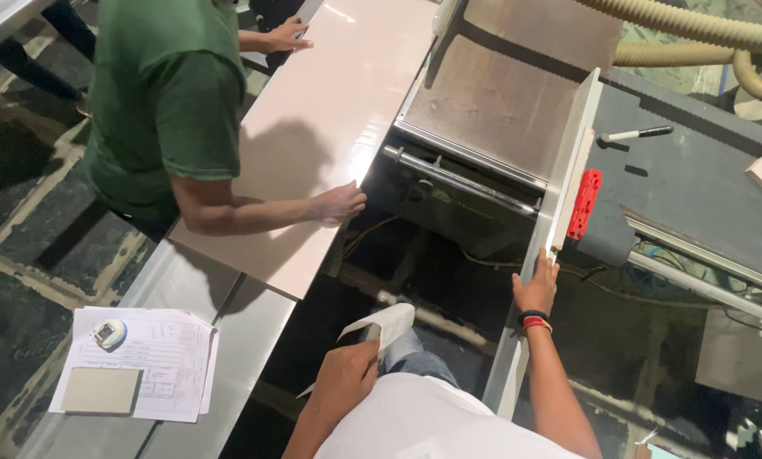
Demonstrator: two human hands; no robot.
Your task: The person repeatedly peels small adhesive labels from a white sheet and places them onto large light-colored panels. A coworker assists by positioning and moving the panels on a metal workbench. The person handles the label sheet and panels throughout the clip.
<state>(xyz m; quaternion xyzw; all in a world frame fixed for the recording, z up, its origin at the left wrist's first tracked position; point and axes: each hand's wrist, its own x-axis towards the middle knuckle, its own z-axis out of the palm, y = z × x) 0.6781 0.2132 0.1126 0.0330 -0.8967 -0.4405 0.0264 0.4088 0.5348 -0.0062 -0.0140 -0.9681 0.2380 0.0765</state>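
Head view: my right hand [536, 287] is closed around the near end of a long white strip [559, 204], thumb and fingers wrapped on its edge. The strip's long axis runs from my grip up and away to the right, along the near edge of the grey saw table [695, 183], past a red clamp [585, 202] toward a brown board [504, 98]. So the strip lies straight ahead of the right grip, standing on edge.

My left hand [345, 374] is lower and well apart from the strip, gripping a folded sheet of paper [383, 327] over my lap. The right hand is clearly the nearer one to the strip.

A co-worker in a green shirt [169, 93] stands at the left with both hands on a long pink panel [321, 127]. A black marker [640, 133] lies on the grey table. Near the left bottom corner, papers [156, 353] carry a tape measure [109, 333] and a small beige sample [101, 390]. A hose [695, 25] crosses the top right.
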